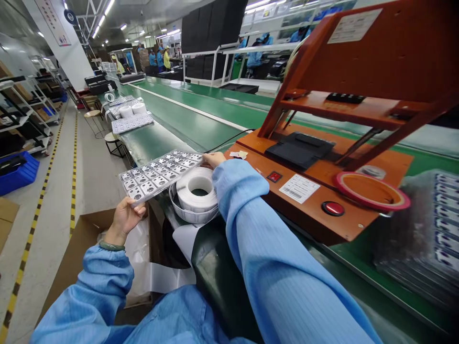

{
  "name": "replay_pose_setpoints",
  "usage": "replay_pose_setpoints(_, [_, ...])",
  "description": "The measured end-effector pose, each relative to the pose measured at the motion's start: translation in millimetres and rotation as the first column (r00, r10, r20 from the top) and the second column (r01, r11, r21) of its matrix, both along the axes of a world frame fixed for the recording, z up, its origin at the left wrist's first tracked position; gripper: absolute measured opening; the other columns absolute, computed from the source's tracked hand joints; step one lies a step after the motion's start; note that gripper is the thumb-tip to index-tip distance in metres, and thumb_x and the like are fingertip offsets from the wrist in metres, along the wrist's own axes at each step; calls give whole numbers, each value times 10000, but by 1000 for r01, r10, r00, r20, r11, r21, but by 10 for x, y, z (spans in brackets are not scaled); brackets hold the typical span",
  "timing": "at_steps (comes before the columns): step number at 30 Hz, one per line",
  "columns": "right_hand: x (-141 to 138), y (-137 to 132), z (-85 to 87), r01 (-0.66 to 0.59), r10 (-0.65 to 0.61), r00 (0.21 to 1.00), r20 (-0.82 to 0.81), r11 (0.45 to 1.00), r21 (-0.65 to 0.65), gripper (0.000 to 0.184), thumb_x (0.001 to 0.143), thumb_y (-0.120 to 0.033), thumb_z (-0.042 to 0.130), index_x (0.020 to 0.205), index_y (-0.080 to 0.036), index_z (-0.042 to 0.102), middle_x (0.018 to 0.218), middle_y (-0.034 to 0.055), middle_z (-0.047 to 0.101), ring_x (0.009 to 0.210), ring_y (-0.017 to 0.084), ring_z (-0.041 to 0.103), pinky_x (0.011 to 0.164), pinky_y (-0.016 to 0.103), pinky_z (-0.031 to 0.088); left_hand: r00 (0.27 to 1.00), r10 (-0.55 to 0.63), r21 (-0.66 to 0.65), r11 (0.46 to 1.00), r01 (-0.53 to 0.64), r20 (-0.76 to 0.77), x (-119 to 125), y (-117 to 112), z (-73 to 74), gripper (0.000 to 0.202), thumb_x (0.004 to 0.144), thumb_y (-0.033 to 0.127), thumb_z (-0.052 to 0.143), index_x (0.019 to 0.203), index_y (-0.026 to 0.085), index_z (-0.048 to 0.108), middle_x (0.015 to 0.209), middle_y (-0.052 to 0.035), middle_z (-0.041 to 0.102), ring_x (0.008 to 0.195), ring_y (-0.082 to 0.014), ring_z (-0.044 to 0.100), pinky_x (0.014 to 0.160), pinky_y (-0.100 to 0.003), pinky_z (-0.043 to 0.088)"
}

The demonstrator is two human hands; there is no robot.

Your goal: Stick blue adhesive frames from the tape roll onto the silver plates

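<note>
Head | clear pocketed blister tray [160,174] | left hand [126,216], right hand [214,159] gripping edges

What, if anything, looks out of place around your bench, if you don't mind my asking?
Small loose paper scraps lie on the orange machine base, just beyond the right hand; they look like stray offcuts left lying there.

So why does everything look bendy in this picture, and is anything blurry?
Head view: the wide lens bends the green conveyor belt and stretches the blue sleeve; the plastic-wrapped stack at right looks soft, while the held sheet stays sharp.
</note>
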State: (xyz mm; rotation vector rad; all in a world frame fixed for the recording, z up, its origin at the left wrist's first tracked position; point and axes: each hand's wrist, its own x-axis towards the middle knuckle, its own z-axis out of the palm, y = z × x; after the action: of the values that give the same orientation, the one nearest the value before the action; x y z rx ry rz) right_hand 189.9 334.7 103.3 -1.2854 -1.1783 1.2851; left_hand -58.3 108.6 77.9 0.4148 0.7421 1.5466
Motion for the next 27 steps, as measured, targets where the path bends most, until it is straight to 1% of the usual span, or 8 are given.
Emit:
replay_pose_setpoints(3, [8, -41, 39, -13, 9, 999, -52, 997, -80, 348, 913, -347, 571, 1205, -157, 554, 1201, 87, 584, 1019, 212, 606, 850, 419, 532, 999, -23, 21, 999, 24, -23, -5, -19, -45, 167, 617, 40, 492, 735, 154, 523, 531, 50, 472, 394, -57, 399, 408, -176, 380])
replay_pose_setpoints(7, [80, -178, 168, 11, -21, 990, -137, 997, -76, 345, 915, -344, 569, 1206, -160, 552, 1201, 88, 585, 1017, 208, 607, 849, 419, 533, 997, -51, 54, 997, 54, -61, 23, -56, -11, 147, 599, 53, 498, 698, 162, 505, 510, 46, 455, 393, -69, 404, 409, -190, 384])
replay_pose_setpoints(12, [318, -618, 287, 104, -108, 960, -260, 994, -28, 286, 913, -316, 576, 1143, -146, 578, 1115, 73, 618, 935, 177, 628, 792, 372, 551, 989, -87, 91, 991, 97, -116, 46, -161, 133, 176, 568, 52, 506, 707, 158, 530, 490, 31, 495, 363, -76, 408, 387, -201, 373])
replay_pose_setpoints(16, [703, -1262, 299, 240, -222, 912, -346, 971, 10, 109, 811, -143, 649, 907, -158, 600, 830, 3, 661, 733, 101, 631, 713, 255, 560, 960, -186, 128, 968, 216, -211, 104, -327, 195, 221, 551, 66, 529, 754, 146, 558, 521, -2, 565, 327, -88, 426, 367, -232, 368])
replay_pose_setpoints(19, [1031, -1883, 303, 345, -307, 872, -382, 938, 32, 176, 714, -155, 721, 829, -182, 591, 777, -21, 672, 679, 92, 635, 669, 231, 557, 926, -286, 134, 936, 325, -247, 203, -482, 173, 274, 542, 87, 539, 809, 138, 574, 573, -24, 604, 302, -86, 423, 351, -242, 350])
replay_pose_setpoints(21, [1211, -2317, 292, 412, -365, 845, -390, 910, 40, 218, 670, -192, 754, 825, -188, 602, 790, -21, 685, 678, 90, 641, 665, 227, 560, 895, -371, 117, 906, 408, -249, 283, -585, 134, 267, 538, 98, 554, 800, 140, 581, 512, -8, 565, 291, -98, 423, 342, -242, 339])
replay_pose_setpoints(24, [1395, -2926, 231, 539, -477, 772, -420, 841, 37, 293, 590, -222, 797, 828, -189, 629, 828, -8, 700, 700, 93, 653, 663, 221, 563, 812, -509, 93, 829, 552, -285, 413, -724, 63, 166, 547, 129, 610, 710, 148, 589, 392, 10, 479, 287, -111, 417, 341, -239, 329])
replay_pose_setpoints(27, [1515, -3441, 127, 641, -580, 697, -422, 768, 2, 336, 553, -232, 814, 846, -195, 653, 868, 0, 705, 735, 95, 659, 671, 207, 563, 707, -618, 82, 730, 678, -345, 561, -857, 0, 132, 573, 204, 690, 667, 134, 629, 361, -12, 473, 299, -106, 409, 347, -230, 300])
